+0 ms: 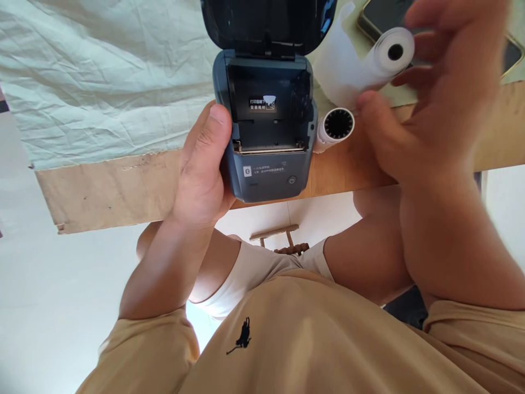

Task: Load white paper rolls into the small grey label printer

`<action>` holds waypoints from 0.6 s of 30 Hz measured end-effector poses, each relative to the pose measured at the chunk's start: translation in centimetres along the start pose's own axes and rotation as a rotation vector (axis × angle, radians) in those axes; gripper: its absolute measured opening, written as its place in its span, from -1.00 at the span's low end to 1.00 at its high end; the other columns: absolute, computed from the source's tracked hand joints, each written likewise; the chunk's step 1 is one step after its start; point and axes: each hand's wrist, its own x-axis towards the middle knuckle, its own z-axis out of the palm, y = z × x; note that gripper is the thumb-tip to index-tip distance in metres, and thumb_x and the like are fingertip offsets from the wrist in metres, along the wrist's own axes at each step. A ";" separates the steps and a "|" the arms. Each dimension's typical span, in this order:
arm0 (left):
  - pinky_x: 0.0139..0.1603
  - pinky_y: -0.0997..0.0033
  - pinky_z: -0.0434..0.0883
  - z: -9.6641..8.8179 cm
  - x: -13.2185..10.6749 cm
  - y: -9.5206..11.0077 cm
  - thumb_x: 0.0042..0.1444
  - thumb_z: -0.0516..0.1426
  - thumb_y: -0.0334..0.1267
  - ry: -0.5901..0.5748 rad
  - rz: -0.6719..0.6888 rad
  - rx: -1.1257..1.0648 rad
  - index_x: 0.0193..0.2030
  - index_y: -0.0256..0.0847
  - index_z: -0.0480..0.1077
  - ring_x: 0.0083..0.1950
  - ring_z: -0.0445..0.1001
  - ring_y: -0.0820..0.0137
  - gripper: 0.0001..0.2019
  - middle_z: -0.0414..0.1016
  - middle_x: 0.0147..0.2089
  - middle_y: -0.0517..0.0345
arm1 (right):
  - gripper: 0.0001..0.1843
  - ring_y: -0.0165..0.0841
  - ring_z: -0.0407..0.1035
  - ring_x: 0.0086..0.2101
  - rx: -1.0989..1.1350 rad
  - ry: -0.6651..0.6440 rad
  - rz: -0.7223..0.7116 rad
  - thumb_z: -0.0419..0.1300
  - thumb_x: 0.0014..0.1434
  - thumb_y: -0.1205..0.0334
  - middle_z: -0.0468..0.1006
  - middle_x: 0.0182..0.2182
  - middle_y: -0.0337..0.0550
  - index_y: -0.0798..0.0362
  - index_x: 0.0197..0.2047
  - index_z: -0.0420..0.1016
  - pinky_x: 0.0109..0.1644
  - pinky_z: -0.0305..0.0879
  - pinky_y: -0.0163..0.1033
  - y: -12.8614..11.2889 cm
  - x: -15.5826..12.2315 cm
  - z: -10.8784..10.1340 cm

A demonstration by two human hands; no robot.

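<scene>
My left hand (207, 158) is wrapped around the left side of a dark blue-grey label printer (268, 178), thumb along its edge. The printer's black lid (268, 24) stands raised, and its paper bay shows no roll inside. My right hand (435, 104), slightly blurred, has its fingers apart around a white paper roll (385, 57) with a loose sheet trailing to the left. The thumb is by the paper's lower edge; firm contact cannot be made out. Between printer and right hand stands a smaller white roll (328, 137) with a black toothed core end.
Behind my right hand lies a dark phone-like device (383, 19) with a gold edge. A pale green cloth (102, 82) covers much of the wooden table (110, 186), whose front edge runs above my legs. A wooden stool-like piece (279, 232) is below.
</scene>
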 end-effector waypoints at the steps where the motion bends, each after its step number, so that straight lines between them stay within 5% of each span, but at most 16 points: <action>1: 0.16 0.05 0.72 0.0 0.0 0.1 0.31 0.35 0.24 -0.013 -0.004 0.009 -0.17 0.06 0.67 0.32 0.75 -0.12 -0.67 0.77 -0.05 0.01 | -0.34 -0.34 0.56 0.07 -0.036 -0.018 -0.013 0.30 0.20 0.24 0.61 0.25 0.07 0.09 0.38 0.54 0.06 0.47 -0.20 0.0 0.2 0.4; 5: 0.12 0.05 0.73 0.0 -0.2 0.3 0.38 0.34 0.18 -0.004 -0.063 0.048 -0.16 0.07 0.67 0.32 0.74 -0.10 -0.72 0.76 -0.03 -0.01 | -0.24 -0.50 0.49 -0.14 -0.134 -0.112 0.029 0.28 0.14 0.39 0.69 0.04 -0.24 -0.04 0.42 0.49 0.10 0.51 -0.28 -0.3 0.2 0.5; 8: 0.07 0.16 0.71 -0.1 -0.3 0.5 0.46 0.30 0.10 -0.001 -0.069 0.022 -0.12 -0.01 0.66 0.27 0.74 -0.02 -0.73 0.73 -0.02 0.00 | -0.33 -0.42 0.55 0.00 -0.200 -0.177 -0.083 0.23 0.15 0.41 0.66 0.11 -0.16 0.01 0.34 0.53 0.20 0.53 -0.20 0.1 0.0 0.0; 11: 0.01 0.23 0.68 -0.1 -0.3 0.5 0.49 0.27 0.08 0.000 -0.073 0.017 -0.13 -0.03 0.65 0.22 0.74 0.03 -0.72 0.71 -0.07 0.00 | -0.60 -0.28 0.52 0.16 -0.266 -0.123 -0.189 0.34 0.34 0.17 0.59 0.13 -0.03 0.03 0.21 0.62 0.30 0.50 -0.09 1.0 0.1 -0.1; 13: 0.00 0.25 0.67 -0.1 -0.3 0.5 0.45 0.32 0.11 -0.005 -0.071 0.009 -0.15 -0.04 0.63 0.21 0.74 0.05 -0.71 0.71 -0.05 0.01 | -0.55 -0.30 0.50 0.14 -0.238 -0.085 -0.204 0.38 0.35 0.12 0.57 0.09 -0.05 0.02 0.25 0.60 0.23 0.46 -0.12 1.4 0.1 0.1; 16: 0.02 0.27 0.67 -0.1 -0.3 0.5 0.35 0.43 0.15 -0.007 -0.067 -0.011 -0.16 -0.10 0.60 0.20 0.72 0.09 -0.64 0.72 0.05 0.02 | -0.36 -0.38 0.52 0.06 -0.072 -0.114 -0.173 0.26 0.27 0.36 0.59 0.09 -0.10 0.03 0.41 0.43 0.07 0.39 -0.20 1.3 0.0 0.3; 18: 0.03 0.28 0.67 -0.1 -0.3 0.5 0.32 0.45 0.17 -0.004 -0.075 -0.014 -0.17 -0.10 0.59 0.19 0.71 0.12 -0.62 0.71 0.06 0.04 | -0.31 -0.36 0.55 0.14 -0.076 -0.149 -0.169 0.21 0.23 0.43 0.61 0.18 -0.07 0.04 0.42 0.43 0.16 0.47 -0.17 1.1 -0.1 0.3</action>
